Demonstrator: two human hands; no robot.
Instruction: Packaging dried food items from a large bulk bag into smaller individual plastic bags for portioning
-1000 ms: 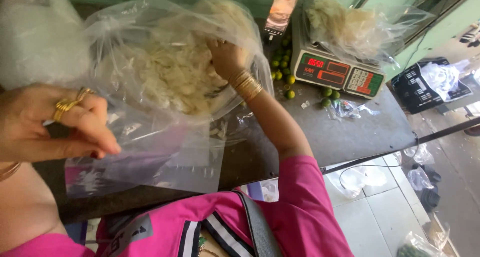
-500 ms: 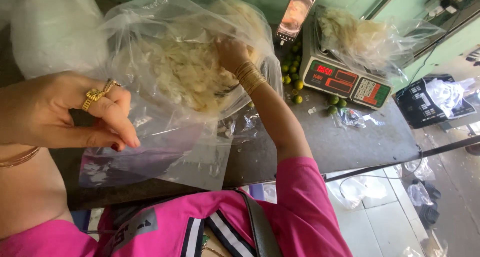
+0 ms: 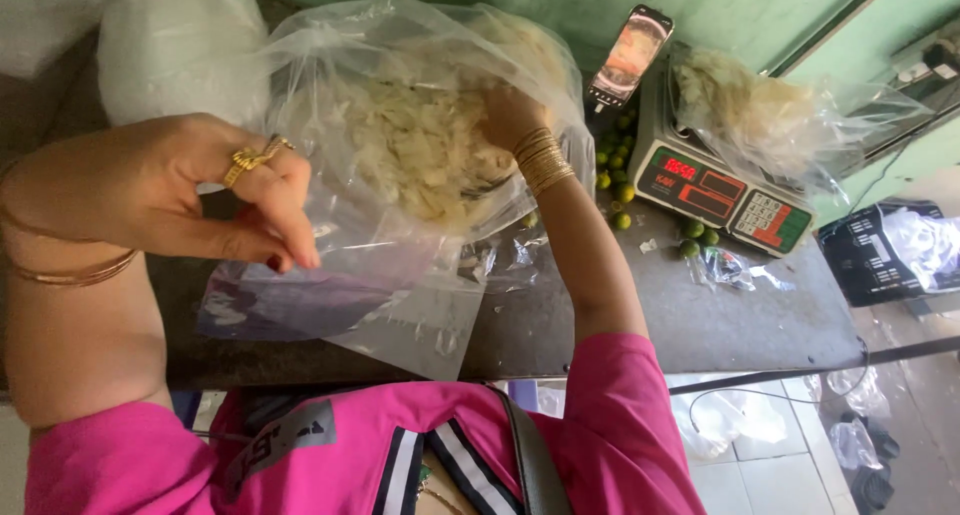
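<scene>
A large clear plastic bag (image 3: pixel 330 95) lies on the dark counter (image 3: pixel 720 320), full of pale, shredded flakes (image 3: pixel 420 145). My right hand (image 3: pixel 510 115), with gold bangles at the wrist, is deep inside the bag, fingers buried in the flakes. My left hand (image 3: pixel 200 190), wearing a gold ring, pinches the near edge of the bag's opening and holds it up.
A digital scale (image 3: pixel 725 190) at the right carries another clear bag of flakes (image 3: pixel 760 105). A phone (image 3: pixel 630 55) leans behind it. Small green limes (image 3: pixel 615 175) lie beside the scale. A white sack (image 3: pixel 170 55) stands at the back left. Tiled floor lies past the counter's edge.
My left hand has risen and moved right along the bag's edge. The right hand stays inside the bag, pushed a little further in.
</scene>
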